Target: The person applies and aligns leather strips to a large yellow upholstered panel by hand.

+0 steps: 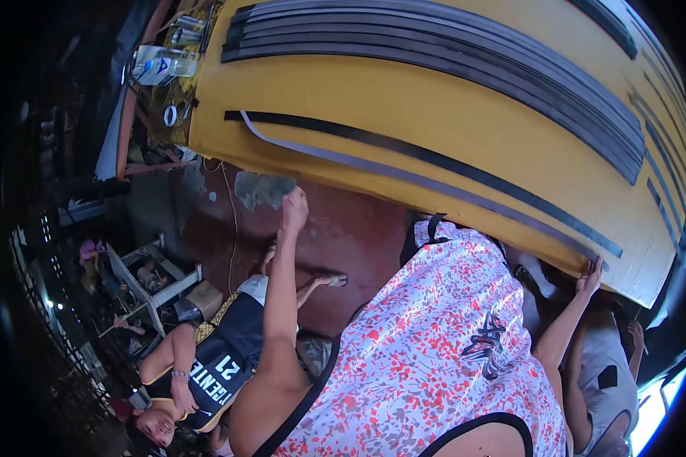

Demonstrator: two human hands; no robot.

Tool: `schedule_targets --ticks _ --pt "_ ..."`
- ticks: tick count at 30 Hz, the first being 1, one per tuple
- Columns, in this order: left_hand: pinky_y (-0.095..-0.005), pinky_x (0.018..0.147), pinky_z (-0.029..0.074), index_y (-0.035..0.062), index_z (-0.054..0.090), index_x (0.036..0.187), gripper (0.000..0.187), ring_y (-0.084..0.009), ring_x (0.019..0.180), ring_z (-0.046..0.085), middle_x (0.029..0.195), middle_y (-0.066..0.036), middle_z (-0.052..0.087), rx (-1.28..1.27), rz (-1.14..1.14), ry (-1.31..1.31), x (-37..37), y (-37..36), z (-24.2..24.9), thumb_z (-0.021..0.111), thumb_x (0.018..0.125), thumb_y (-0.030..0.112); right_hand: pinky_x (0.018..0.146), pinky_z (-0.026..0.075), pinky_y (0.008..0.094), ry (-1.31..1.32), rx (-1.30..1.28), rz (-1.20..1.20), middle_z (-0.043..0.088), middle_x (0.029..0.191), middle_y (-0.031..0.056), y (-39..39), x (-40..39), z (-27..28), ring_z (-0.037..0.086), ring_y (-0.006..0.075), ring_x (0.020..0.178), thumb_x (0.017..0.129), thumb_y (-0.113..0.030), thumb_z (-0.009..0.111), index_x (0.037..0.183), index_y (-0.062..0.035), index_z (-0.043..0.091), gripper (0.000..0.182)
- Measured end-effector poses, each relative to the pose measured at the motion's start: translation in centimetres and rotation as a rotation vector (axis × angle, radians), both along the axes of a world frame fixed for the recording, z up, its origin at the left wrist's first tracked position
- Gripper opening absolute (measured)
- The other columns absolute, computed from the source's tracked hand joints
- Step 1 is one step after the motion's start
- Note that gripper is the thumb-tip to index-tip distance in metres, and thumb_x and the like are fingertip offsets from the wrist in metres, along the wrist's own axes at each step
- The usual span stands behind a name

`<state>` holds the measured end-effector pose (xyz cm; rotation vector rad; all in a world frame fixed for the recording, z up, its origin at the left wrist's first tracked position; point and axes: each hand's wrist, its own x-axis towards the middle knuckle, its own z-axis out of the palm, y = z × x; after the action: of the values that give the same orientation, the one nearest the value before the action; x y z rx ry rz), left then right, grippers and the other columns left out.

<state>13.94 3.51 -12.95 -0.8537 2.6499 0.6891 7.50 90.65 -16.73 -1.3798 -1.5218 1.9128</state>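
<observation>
Right up close is the red-speckled shirt (434,343), with the left hand (293,209) closed on a grey rag (263,189) near the yellow board's (450,114) lower edge and the right hand (591,278) open-fingered against that edge at lower right; black strips (434,46) already lie stacked up top, one (434,160) apart below.

Probably a workshop: yellow worktable (434,114) laid with black strips (450,53).
</observation>
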Motion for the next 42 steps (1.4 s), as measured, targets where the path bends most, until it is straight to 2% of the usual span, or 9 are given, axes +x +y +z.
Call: schedule_targets --ticks 1,5,10,15,18,25,30,34,42 --pt "-0.0477 0.083 0.048 0.0023 0.065 0.085 0.016 -0.0426 0.086 0.06 0.082 -0.022 0.059 -0.116 -0.261 0.316 -0.1 -1.8 -0.5 0.053 0.075 -0.003 0.08 0.056 0.0221 0.006 0.006 0.014 0.067 0.115 0.0031 0.4 0.1 0.1 0.064 0.012 0.097 0.095 -0.02 0.068 0.123 -0.005 0.061 0.033" --pt "-0.0482 0.082 0.05 0.0019 0.067 0.084 0.015 -0.0419 0.089 0.064 0.091 -0.024 0.067 -0.309 0.075 0.096 -3.6 -5.5 0.7 0.054 0.084 0.008 0.078 0.057 0.023 0.004 -0.019 0.057 0.063 0.109 0.0023 1.2 -0.4 0.3 0.06 0.0121 0.094 0.093 -0.023 0.071 0.12 -0.0061 0.059 0.035" --pt "-0.0481 0.083 0.051 0.0021 0.065 0.097 0.016 -0.0392 0.092 0.067 0.095 -0.022 0.069 -0.351 0.269 0.23 -5.3 -12.6 -0.2 0.058 0.089 0.014 0.079 0.056 0.0232 -0.01 -0.025 0.058 0.063 0.108 0.0017 2.2 -0.4 0.1 0.061 0.0126 0.095 0.094 -0.024 0.07 0.122 -0.0079 0.058 0.035" --pt "-0.0363 0.087 0.053 -0.0008 0.063 0.114 0.041 -0.024 0.096 0.069 0.104 -0.014 0.072 0.028 0.496 0.663 -10.4 -16.3 -2.4 0.077 0.083 0.022 0.079 0.056 0.0238 -0.007 -0.031 0.064 0.064 0.111 0.0024 3.8 0.1 -0.6 0.062 0.0139 0.1 0.094 -0.024 0.07 0.121 -0.0095 0.058 0.033" --pt "-0.0355 0.088 0.053 0.0 0.059 0.122 0.047 -0.0236 0.099 0.067 0.109 -0.015 0.07 -0.1 0.572 0.559 -14.7 -15.7 -0.9 0.077 0.083 0.019 0.083 0.057 0.0251 -0.002 -0.022 0.049 0.067 0.109 0.0024 3.0 -0.2 0.6 0.064 0.0132 0.097 0.093 -0.024 0.07 0.119 -0.0075 0.062 0.032" --pt "-0.0398 0.085 0.053 0.0006 0.066 0.108 0.032 -0.0288 0.096 0.069 0.102 -0.019 0.071 -0.246 0.554 0.292 -17.5 -16.2 -0.5 0.072 0.081 0.018 0.083 0.056 0.0277 -0.052 -0.052 0.051 0.065 0.112 0.0031 3.5 0.7 0.8 0.063 0.0152 0.1 0.094 -0.026 0.07 0.121 -0.0116 0.059 0.033" --pt "-0.0423 0.081 0.052 -0.0006 0.064 0.091 0.024 -0.0344 0.088 0.068 0.092 -0.02 0.07 -0.277 0.557 0.443 -15.8 -17.0 -1.2 0.071 0.078 0.018 0.085 0.055 0.0266 -0.06 -0.035 0.028 0.067 0.108 0.002 2.5 1.0 1.9 0.063 0.0136 0.1 0.092 -0.026 0.072 0.115 -0.0099 0.063 0.03" --pt "-0.0441 0.078 0.051 -0.0003 0.064 0.088 0.031 -0.0358 0.084 0.067 0.088 -0.019 0.069 -0.399 0.393 0.508 -14.3 -16.6 -0.9 0.078 0.075 0.023 0.085 0.054 0.0273 -0.096 -0.05 0.034 0.066 0.111 0.0021 3.4 1.5 2.2 0.063 0.0145 0.1 0.092 -0.026 0.072 0.119 -0.0111 0.061 0.033" --pt "-0.0448 0.08 0.052 0.007 0.069 0.097 0.031 -0.0359 0.09 0.068 0.096 -0.015 0.072 -0.348 0.476 0.462 -15.0 -14.5 1.7 0.078 0.077 0.029 0.087 0.053 0.0279 -0.089 -0.048 0.042 0.066 0.114 0.0024 4.4 2.4 2.5 0.062 0.014 0.103 0.092 -0.027 0.072 0.121 -0.0119 0.06 0.036"
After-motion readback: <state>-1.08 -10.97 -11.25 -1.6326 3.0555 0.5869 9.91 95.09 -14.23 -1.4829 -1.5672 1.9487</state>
